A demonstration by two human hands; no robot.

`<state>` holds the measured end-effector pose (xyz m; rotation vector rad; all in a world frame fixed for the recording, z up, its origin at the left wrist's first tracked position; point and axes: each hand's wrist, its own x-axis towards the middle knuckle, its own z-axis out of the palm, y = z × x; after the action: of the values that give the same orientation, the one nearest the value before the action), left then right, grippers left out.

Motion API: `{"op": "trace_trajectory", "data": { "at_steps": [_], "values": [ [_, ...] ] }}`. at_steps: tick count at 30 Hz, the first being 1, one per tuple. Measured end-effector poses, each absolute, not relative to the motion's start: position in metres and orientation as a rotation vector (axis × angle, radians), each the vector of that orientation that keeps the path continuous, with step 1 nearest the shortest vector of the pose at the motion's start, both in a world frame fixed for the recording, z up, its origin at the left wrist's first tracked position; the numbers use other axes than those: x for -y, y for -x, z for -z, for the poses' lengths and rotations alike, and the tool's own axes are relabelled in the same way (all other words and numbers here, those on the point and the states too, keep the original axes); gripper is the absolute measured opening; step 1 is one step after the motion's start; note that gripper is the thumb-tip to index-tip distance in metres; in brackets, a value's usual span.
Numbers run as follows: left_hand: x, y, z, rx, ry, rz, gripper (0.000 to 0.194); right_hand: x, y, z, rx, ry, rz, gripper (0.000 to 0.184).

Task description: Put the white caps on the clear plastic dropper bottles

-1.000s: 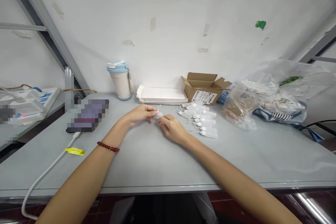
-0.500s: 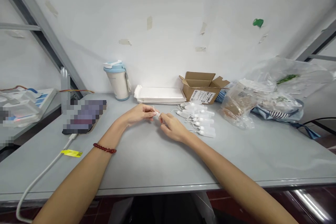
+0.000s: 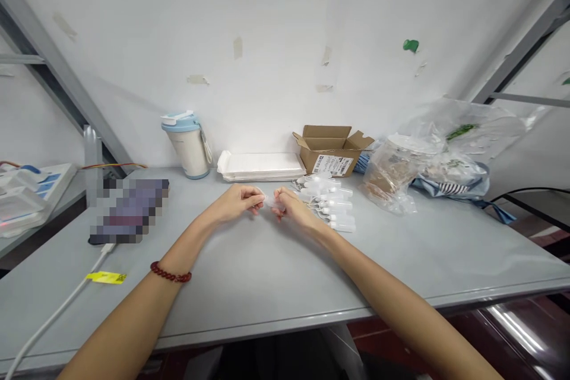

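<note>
My left hand (image 3: pixel 235 203) and my right hand (image 3: pixel 294 209) meet over the middle of the grey table (image 3: pixel 249 273). Both pinch a small white plastic piece (image 3: pixel 269 200) between their fingertips; it is partly hidden by the fingers. A red bead bracelet (image 3: pixel 170 273) sits on my left wrist. Just right of my right hand lies a pile of small white bottles with strings (image 3: pixel 330 200).
Along the wall stand a blue-lidded cup (image 3: pixel 187 143), a stack of white trays (image 3: pixel 260 165) and an open cardboard box (image 3: pixel 330 149). Clear plastic bags (image 3: pixel 427 160) lie at the right. A blurred dark object (image 3: pixel 127 210) with a white cable (image 3: pixel 53 314) lies at the left.
My right hand has risen and closed in on the left, so both now pinch the small white piece. The view has shifted a little to the right.
</note>
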<state>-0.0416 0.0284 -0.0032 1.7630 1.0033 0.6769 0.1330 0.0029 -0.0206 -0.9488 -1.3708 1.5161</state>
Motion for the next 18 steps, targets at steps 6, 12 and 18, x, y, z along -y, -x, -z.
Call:
{"op": "trace_trajectory", "data": {
  "at_steps": [6,12,18],
  "values": [
    [-0.0265,0.0381,0.0034,-1.028,-1.766,-0.789,0.029,-0.0058,-0.1374,0.0200,1.094,0.919,-1.787,0.012],
    [-0.0254,0.0350,0.0074,-0.953,-1.681,-0.808,0.036,-0.0053,-0.1375,0.0180,0.969,0.953,-1.824,0.011],
    [-0.0227,0.0330,0.0068,-0.943,-1.586,-0.757,0.036,-0.0020,-0.1382,0.0146,0.973,0.953,-1.807,0.011]
  ]
}}
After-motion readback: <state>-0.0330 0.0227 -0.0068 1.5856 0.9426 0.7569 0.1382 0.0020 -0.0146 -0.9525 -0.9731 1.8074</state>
